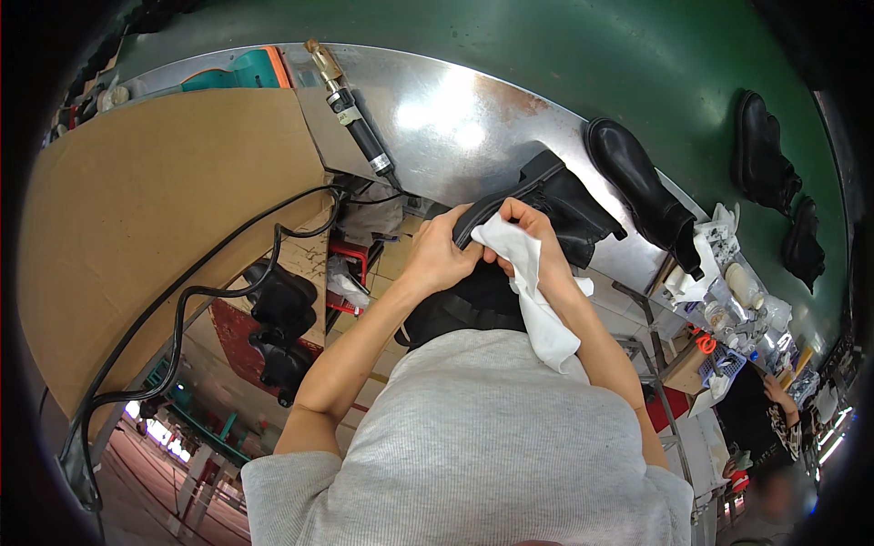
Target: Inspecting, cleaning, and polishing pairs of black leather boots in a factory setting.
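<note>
Head view: centre frame, your left fingers [446, 224] grip the toe of the black leather boot [557, 198], sole slanting toward upper right; your right fingers [524, 216], nearer its shaft, pinch the limp white cloth [544, 320].

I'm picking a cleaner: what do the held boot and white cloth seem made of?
The held boot looks like black leather or a synthetic lookalike, given its smooth, soft sheen. The white cloth seems matt fabric, hanging in loose folds; fibre unclear.

Lying on the table [410, 100]: tool [361, 132] left of the held boot [572, 207], another boot [640, 182] to its right; cardboard [173, 227] farther left.
</note>
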Action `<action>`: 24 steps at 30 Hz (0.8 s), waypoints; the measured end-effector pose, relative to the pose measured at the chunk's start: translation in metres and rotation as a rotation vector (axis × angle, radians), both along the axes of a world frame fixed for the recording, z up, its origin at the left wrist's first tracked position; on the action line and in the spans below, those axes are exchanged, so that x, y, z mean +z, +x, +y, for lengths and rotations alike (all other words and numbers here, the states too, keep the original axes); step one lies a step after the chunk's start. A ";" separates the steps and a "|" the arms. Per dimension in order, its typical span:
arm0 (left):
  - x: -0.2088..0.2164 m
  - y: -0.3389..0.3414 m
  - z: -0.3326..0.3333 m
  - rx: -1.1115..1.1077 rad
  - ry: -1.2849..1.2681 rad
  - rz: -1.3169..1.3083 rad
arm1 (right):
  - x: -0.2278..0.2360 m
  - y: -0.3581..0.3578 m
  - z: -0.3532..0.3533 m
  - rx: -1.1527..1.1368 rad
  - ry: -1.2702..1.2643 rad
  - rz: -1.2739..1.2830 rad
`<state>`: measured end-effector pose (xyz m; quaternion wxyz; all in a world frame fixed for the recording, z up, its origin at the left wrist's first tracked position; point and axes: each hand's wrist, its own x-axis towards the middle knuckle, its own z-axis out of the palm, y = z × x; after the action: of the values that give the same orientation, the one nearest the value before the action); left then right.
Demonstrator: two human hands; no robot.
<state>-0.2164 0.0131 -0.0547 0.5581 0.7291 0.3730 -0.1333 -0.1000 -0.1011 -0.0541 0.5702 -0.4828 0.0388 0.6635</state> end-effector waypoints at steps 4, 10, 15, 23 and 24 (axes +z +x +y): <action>0.000 0.000 0.005 0.006 -0.027 0.009 | 0.003 -0.006 0.002 -0.179 -0.045 -0.037; 0.003 0.003 0.012 -0.043 -0.021 0.031 | -0.001 0.002 0.008 0.045 0.033 -0.027; 0.004 0.006 0.015 -0.017 -0.059 0.063 | 0.004 -0.007 0.010 -0.168 -0.048 -0.028; 0.003 0.004 0.018 -0.052 -0.047 0.036 | -0.002 -0.004 0.011 -0.031 0.007 -0.002; 0.003 0.005 0.019 -0.038 -0.047 0.045 | 0.000 -0.006 0.012 -0.107 -0.011 -0.006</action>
<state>-0.2113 0.0318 -0.0516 0.5640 0.7194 0.3686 -0.1690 -0.1056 -0.0894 -0.0542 0.6025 -0.4852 0.0666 0.6302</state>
